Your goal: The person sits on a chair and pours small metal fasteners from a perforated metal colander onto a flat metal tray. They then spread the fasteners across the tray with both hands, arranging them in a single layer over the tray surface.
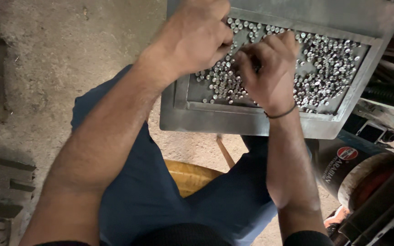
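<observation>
A grey metal tray (215, 122) lies in front of me, its sunken middle strewn with several small shiny metal pieces (329, 68). My left hand (194, 38) rests curled over the tray's upper left part, fingers bent down among the pieces. My right hand (267, 70) sits just beside it in the tray's middle, fingers curled onto the pieces, a dark band on its wrist. Whether either hand pinches a piece is hidden by the fingers.
My legs in blue trousers (147, 182) sit below the tray on a yellow stool (190, 175). A dark can with a red and white label (347, 168) stands at the right among hoses and metal parts. Rough concrete floor (69, 50) spreads to the left.
</observation>
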The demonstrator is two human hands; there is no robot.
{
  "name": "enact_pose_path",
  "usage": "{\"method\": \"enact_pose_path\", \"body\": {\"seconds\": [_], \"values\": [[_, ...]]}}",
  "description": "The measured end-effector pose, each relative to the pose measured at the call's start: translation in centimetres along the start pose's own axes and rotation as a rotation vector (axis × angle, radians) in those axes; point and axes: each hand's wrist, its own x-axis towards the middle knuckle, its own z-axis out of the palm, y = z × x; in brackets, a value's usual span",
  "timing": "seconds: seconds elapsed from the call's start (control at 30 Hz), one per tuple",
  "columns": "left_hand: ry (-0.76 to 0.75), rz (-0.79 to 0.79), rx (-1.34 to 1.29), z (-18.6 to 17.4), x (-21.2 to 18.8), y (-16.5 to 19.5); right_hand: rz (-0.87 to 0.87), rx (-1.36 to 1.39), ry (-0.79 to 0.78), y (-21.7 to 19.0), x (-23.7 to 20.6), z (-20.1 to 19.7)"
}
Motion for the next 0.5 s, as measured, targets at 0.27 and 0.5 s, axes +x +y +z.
{"method": "enact_pose_path", "body": {"seconds": [0.27,0.5], "values": [[0.079,0.052,0.09,1.1,0.3,0.2,0.038,0.091,-0.001,0.6,-0.6,-0.1],[0.023,-0.076,0.098,0.5,0.4,0.2,0.007,-0.006,0.026,0.0,0.0,0.4]]}}
